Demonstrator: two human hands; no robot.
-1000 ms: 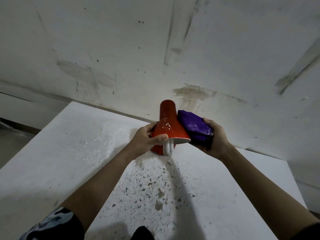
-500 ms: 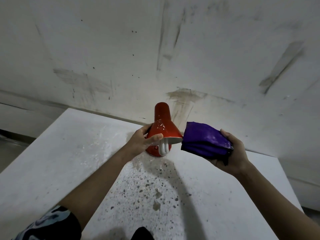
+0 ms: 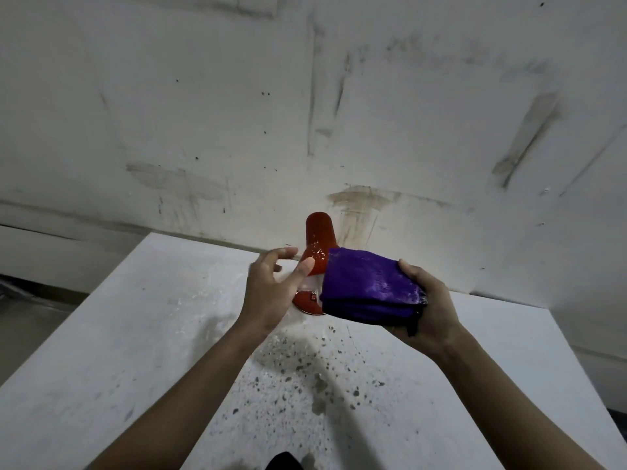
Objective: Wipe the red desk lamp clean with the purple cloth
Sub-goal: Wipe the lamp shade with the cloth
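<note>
The red desk lamp [image 3: 319, 237] stands on the white table [image 3: 135, 334] near the far edge, its glossy shade wet with specks. Its red base [image 3: 305, 301] shows between my hands. My left hand [image 3: 271, 290] hovers just left of the shade, fingers spread, the thumb tip close to or touching the shade, not gripping it. My right hand [image 3: 429, 310] holds the folded purple cloth [image 3: 368, 286] in front of the lamp's right side, hiding the shade's lower part and the bulb.
A stained white wall [image 3: 339, 113] rises right behind the lamp. The table top is speckled with dark spots [image 3: 305, 364] near the front middle. The table's left edge drops to a grey floor [image 3: 27, 317].
My left hand has let go of the lamp shade and opened. My right hand has brought the cloth left, back in front of the lamp.
</note>
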